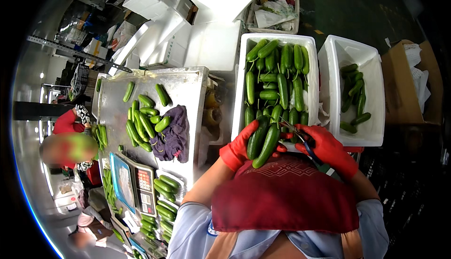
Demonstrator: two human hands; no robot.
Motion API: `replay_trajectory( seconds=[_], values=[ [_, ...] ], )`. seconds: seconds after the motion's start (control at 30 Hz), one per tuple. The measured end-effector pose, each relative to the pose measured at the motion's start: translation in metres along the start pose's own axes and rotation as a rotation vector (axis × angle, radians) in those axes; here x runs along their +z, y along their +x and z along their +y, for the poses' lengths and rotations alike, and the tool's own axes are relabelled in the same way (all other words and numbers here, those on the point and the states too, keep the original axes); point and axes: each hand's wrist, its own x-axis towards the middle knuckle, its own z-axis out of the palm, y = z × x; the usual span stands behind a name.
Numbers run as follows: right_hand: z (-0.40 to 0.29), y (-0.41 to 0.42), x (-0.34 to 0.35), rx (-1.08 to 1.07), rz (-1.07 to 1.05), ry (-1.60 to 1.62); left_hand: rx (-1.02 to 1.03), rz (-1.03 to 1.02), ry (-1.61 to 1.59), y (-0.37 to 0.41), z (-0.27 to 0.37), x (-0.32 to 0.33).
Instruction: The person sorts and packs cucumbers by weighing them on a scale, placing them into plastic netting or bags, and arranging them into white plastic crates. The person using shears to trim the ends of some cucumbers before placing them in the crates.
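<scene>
Both my hands wear red rubber gloves. My left hand (243,144) holds two cucumbers (267,145) side by side, over the near end of a white foam box (313,93) of cucumbers. Scissors (307,145) with dark blue handles are in my right hand (326,146), their blades at the stem ends of the held cucumbers. Inside the box, many cucumbers (283,90) lie in rows, several with stems. A second foam box (368,132) to the right has a small pile of cucumbers (356,88).
On the left, a metal table (181,83) bears loose cucumbers (139,123), a dark purple cloth (176,132), a scale (144,188) and trays of cucumbers (165,188). Foam boxes (211,44) and a waste basket (296,12) stand beyond. A cardboard box (398,86) is at right. Two people work across the table.
</scene>
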Motion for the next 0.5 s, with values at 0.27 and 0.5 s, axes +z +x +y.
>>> replay_trajectory(
  seconds=[0.27, 0.5],
  values=[
    [0.006, -0.009, -0.013, -0.027, -0.042, -0.055, 0.056, 0.217, 0.219, -0.007, -0.01, 0.025],
    [0.01, -0.014, -0.013, -0.023, -0.081, -0.057, 0.122, 0.269, 0.304, -0.007, -0.019, 0.029]
  ],
)
